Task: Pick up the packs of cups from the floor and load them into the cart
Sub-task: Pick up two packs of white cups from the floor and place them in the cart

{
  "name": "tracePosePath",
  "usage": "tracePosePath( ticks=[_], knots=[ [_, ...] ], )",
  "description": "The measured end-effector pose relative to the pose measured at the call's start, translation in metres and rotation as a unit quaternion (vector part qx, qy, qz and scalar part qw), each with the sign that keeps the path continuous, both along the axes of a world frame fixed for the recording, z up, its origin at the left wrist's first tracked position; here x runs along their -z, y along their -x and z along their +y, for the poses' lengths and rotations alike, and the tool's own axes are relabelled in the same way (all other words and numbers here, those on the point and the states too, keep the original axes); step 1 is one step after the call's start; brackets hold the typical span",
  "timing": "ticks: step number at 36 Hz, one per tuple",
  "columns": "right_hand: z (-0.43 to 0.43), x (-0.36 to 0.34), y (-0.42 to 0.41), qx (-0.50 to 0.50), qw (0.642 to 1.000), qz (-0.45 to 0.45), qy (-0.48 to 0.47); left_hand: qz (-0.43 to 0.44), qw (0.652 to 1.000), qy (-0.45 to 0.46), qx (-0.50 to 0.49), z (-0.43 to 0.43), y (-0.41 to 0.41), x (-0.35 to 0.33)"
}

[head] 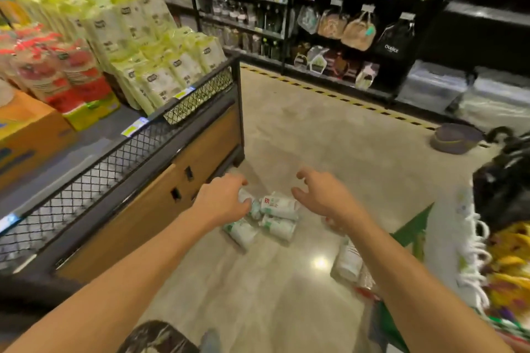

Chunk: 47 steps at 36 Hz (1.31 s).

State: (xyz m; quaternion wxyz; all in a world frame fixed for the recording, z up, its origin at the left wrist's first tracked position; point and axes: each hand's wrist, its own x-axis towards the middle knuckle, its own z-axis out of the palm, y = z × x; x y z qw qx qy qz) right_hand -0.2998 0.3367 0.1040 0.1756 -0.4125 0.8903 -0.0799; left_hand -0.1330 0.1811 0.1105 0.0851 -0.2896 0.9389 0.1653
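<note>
Several white packs of cups with green and red print (276, 205) lie in a cluster on the pale floor, just in front of a display stand's corner. Another pack (348, 262) lies apart at the right, partly hidden by my right forearm. My left hand (222, 199) reaches down over the left side of the cluster, fingers curled around one pack's end. My right hand (321, 195) hovers above the cluster's right side with fingers spread and nothing in it. At the right edge is a cart (413, 235) with a green frame, mostly out of view.
A wood and black mesh display stand (183, 152) with stacked cup packs fills the left. Dark shelving (344, 37) with hanging goods runs along the back behind a yellow-black floor stripe. A grey basin (456, 137) sits on the floor at right, by colourful goods (507, 261).
</note>
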Motion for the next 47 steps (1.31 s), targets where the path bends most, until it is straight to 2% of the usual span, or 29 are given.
tracePosePath(
  ticks=[11,17,25,32,38,41,43,45,47],
  knots=[
    [-0.081,0.086,0.109,0.027,0.998,-0.052,-0.032,-0.019,0.99,-0.116,-0.072,-0.101,0.102,0.106],
    [-0.126,0.174,0.164,0.091,0.991,-0.083,-0.057,-0.056,0.983,-0.15,-0.095,-0.151,0.17,0.192],
    [-0.107,0.307,0.21,0.186,0.96,-0.163,-0.131,-0.098,0.972,-0.211,-0.041,-0.155,0.272,0.315],
    [-0.107,0.448,0.261,0.22,0.942,-0.213,-0.137,-0.134,0.978,-0.154,0.032,-0.153,0.34,0.462],
    [-0.115,0.601,0.278,0.26,0.919,-0.271,-0.122,-0.208,0.962,-0.068,0.165,-0.162,0.386,0.606],
    [-0.112,0.681,0.269,0.342,0.874,-0.329,-0.108,-0.21,0.956,-0.019,0.205,-0.164,0.399,0.676],
    [-0.106,0.742,0.255,0.445,0.8,-0.392,-0.086,-0.203,0.956,0.014,0.213,-0.165,0.405,0.732],
    [-0.105,0.773,0.242,0.569,0.666,-0.48,-0.032,-0.183,0.957,0.038,0.22,-0.17,0.41,0.75],
    [-0.109,0.798,0.225,0.654,0.494,-0.571,0.043,-0.154,0.961,0.04,0.225,-0.172,0.412,0.765]
  ],
)
